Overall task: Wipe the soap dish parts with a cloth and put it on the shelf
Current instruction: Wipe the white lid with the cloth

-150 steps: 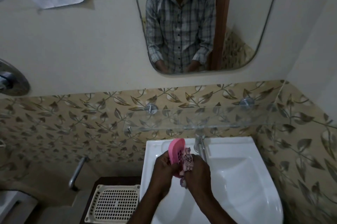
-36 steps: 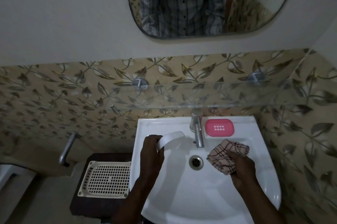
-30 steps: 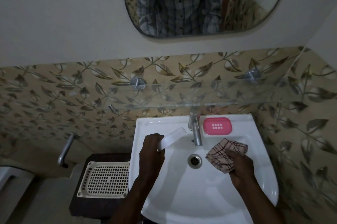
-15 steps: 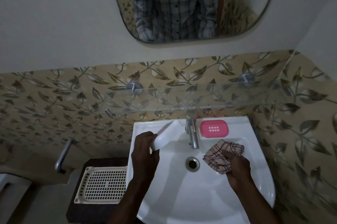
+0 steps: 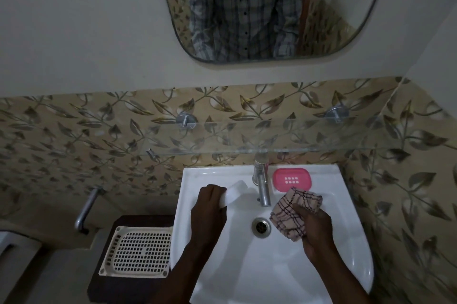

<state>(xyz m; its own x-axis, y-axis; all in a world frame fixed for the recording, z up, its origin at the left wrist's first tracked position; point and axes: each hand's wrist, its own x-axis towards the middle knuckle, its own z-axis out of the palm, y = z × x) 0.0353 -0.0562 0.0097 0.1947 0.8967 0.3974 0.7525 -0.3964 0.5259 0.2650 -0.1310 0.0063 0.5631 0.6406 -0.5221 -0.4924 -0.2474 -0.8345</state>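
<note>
We see both hands over the white washbasin [image 5: 346, 242]. Our left hand [image 5: 210, 207] is at the basin's back left, its fingers [image 5: 217, 191] curled round one end of the white soap dish part [image 5: 236, 191]. That part sticks out from the fist toward the tap [image 5: 262, 186] and is tilted, with its far end higher. We cannot tell whether it touches the basin.

Our right hand [image 5: 315, 227] is on the other side of the tap. It grips the checked cloth [image 5: 290, 217], a bunched pale cloth with dark lines. The thumb lies on top of the cloth and the other fingers are hidden under it. The cloth hangs above the bowl, just right of the drain [image 5: 261, 227].

The pink soap dish part [image 5: 291, 179] lies flat on the basin's back ledge, just right of the tap and just behind the cloth. We can see small pale slots in its middle. Neither hand touches it.

The glass shelf [image 5: 272, 138] runs along the leaf-patterned tiles [image 5: 74, 135] above the basin, held by two round metal brackets [image 5: 186, 119]. Above it hangs a mirror [image 5: 346, 6] that reflects a checked shirt.

To the left of the basin, a cream perforated tray [image 5: 138, 251] sits on a dark stand [image 5: 103, 286], and a metal bar [image 5: 85, 209] is fixed to the wall beyond it.
</note>
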